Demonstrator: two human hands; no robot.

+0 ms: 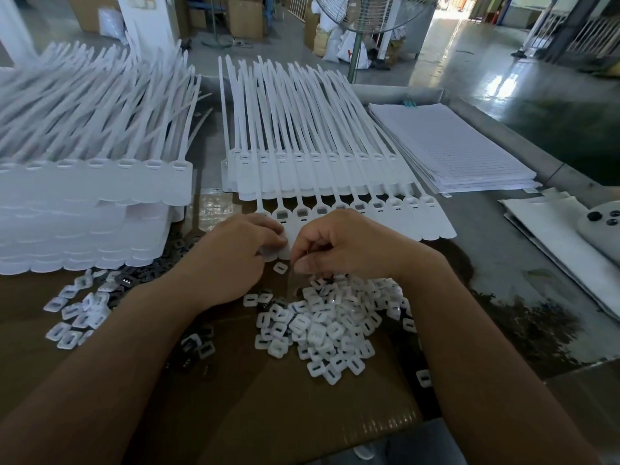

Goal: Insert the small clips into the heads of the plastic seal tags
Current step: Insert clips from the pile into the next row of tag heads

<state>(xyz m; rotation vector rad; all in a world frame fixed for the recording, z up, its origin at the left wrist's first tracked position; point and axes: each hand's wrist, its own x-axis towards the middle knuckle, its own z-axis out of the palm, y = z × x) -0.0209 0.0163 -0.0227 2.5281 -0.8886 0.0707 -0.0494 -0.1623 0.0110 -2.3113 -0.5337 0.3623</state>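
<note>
A row of white seal tags (pixel 369 213) lies side by side on the table, heads toward me. The heads on the left show grey open windows; the few at the right end (pixel 412 204) look filled with white. My left hand (pixel 241 253) grips the flat end of the leftmost tag (pixel 283 253). My right hand (pixel 339 246) hovers beside it with curled fingers and thumb against forefinger; anything it holds is hidden. One white clip (pixel 280 267) lies just left of that thumb. A heap of white clips (pixel 328 323) sits below my right hand.
A tall stack of tags (pixel 94 203) stands at the left, another layer (pixel 318 176) behind the row. More white clips (pixel 77 310) and dark clips (pixel 161 260) lie scattered on the cardboard sheet (pixel 268 397). Ruled paper sheets (pixel 453 146) lie at the right; a fan (pixel 355 45) stands beyond.
</note>
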